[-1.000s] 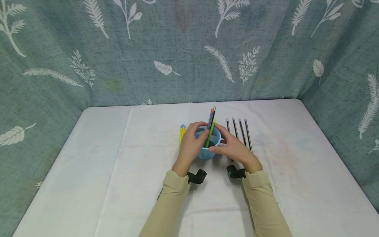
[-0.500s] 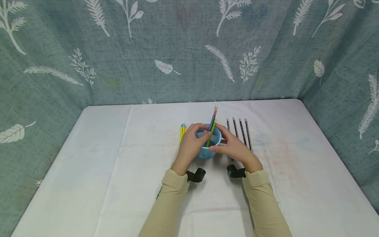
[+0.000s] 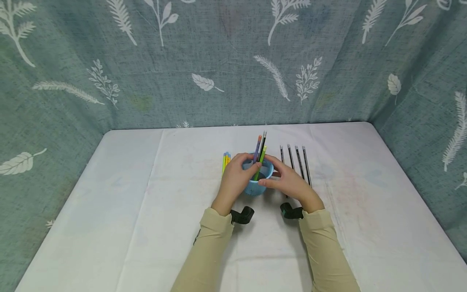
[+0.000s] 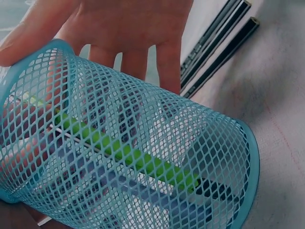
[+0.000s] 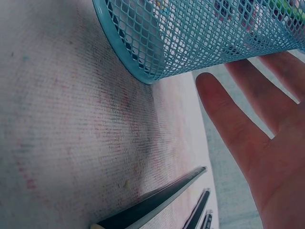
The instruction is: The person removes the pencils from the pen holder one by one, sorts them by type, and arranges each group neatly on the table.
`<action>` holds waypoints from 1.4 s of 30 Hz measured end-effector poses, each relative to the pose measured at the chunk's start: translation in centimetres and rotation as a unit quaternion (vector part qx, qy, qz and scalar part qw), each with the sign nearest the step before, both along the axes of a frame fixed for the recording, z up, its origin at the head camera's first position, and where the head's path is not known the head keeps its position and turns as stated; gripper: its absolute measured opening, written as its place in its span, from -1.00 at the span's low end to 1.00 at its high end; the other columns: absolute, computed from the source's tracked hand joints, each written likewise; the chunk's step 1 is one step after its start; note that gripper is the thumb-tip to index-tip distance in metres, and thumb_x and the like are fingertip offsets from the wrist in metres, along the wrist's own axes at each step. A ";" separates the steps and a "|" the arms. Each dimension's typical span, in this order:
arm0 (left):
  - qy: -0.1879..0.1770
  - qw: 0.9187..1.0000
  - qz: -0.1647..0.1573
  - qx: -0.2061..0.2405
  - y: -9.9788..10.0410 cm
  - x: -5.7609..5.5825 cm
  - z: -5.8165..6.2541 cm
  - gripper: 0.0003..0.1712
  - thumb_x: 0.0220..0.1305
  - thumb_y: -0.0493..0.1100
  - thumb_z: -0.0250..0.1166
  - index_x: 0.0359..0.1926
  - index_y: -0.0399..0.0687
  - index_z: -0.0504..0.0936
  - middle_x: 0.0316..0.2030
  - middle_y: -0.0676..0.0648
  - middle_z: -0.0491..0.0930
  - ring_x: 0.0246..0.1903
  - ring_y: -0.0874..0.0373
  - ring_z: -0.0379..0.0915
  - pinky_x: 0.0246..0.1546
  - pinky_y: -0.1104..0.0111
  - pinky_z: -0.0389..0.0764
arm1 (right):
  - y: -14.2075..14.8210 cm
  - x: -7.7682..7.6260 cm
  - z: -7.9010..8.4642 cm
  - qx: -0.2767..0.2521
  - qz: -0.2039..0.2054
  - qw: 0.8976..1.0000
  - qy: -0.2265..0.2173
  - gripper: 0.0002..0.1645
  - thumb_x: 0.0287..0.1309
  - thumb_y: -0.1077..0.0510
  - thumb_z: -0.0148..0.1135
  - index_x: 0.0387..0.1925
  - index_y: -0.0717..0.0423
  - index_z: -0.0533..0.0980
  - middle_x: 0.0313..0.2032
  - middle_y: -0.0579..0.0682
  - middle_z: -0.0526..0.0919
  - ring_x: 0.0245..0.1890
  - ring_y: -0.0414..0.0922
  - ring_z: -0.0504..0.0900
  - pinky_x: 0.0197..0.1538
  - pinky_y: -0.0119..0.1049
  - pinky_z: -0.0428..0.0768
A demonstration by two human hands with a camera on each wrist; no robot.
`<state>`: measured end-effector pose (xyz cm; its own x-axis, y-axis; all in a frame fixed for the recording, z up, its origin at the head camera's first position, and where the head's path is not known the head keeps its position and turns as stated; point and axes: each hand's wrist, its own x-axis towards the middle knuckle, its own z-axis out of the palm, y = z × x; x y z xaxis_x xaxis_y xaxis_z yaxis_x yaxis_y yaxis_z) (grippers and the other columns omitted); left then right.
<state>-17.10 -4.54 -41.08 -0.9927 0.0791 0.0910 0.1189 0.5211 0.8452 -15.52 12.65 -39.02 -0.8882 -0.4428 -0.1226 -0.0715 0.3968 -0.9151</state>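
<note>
A light blue mesh pencil cup (image 3: 255, 189) stands between both hands. My right hand (image 3: 290, 183) holds its rim from the right, thumb in front and fingers toward the back. Reaching over from the left, my left hand (image 3: 235, 176) pinches pencils inside the cup, thumb against the green pencil (image 3: 263, 154). Beside that lean an orange-tipped purple pencil (image 3: 257, 146) and a black pencil (image 3: 264, 140). Through the mesh in the left wrist view, the green pencil (image 4: 143, 160) slants along the cup. The right wrist view shows the cup's base rim (image 5: 119, 52) near the cloth.
Several black pencils (image 3: 299, 162) lie in a row to the right, partly under the right hand. Left of the cup, yellow and green pencils (image 3: 226, 159) show beyond the left hand. A white cloth covers the table (image 3: 175, 211); a patterned grey-green curtain (image 3: 226, 105) hangs behind it.
The orange-tipped purple pencil leaned right across the black one half a second ago; now it tilts back left and the black one shows apart. Both hands stay nearly in place at the cup.
</note>
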 end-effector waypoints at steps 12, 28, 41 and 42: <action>0.052 0.999 0.002 0.007 -0.6 0.1 -0.2 -0.69 0.18 0.04 0.16 -0.12 0.03 0.61 0.01 0.07 0.43 0.08 0.19 0.27 0.05 0.17 0.31 | -0.2 -0.5 -1.8 -0.043 0.003 0.999 -0.013 -0.05 0.05 0.03 0.24 0.35 -0.29 -0.11 0.35 -0.11 -0.11 0.22 0.18 0.14 0.08 0.06 0.29; 0.056 0.987 0.012 0.148 -3.9 0.3 2.9 -0.68 0.19 0.15 0.11 -0.14 0.15 0.60 -0.20 0.17 0.54 -0.17 0.27 0.40 -0.15 0.23 0.40 | 0.0 -1.5 -3.8 -0.032 -0.010 0.999 0.016 -0.06 -0.05 -0.17 0.26 0.27 -0.56 -0.08 0.32 -0.28 -0.10 0.20 0.10 0.21 0.08 -0.02 0.34; 0.067 0.959 0.012 0.276 -5.8 0.9 5.1 -0.66 0.20 0.04 0.15 -0.13 -0.08 0.56 -0.32 -0.14 0.53 -0.34 0.02 0.48 -0.21 0.28 0.53 | 0.3 -1.5 -3.5 -0.020 -0.013 1.000 0.005 -0.06 -0.05 -0.18 0.26 0.26 -0.61 -0.10 0.33 -0.26 -0.13 0.15 0.09 0.29 0.02 -0.01 0.39; 0.063 0.958 0.015 0.278 -5.9 0.8 5.1 -0.65 0.20 0.04 0.15 -0.12 -0.09 0.56 -0.33 -0.14 0.53 -0.35 0.01 0.48 -0.21 0.28 0.53 | 0.3 -1.5 -3.4 -0.021 -0.012 1.000 0.004 -0.06 -0.05 -0.18 0.26 0.26 -0.61 -0.10 0.33 -0.26 -0.14 0.15 0.09 0.29 0.02 -0.02 0.39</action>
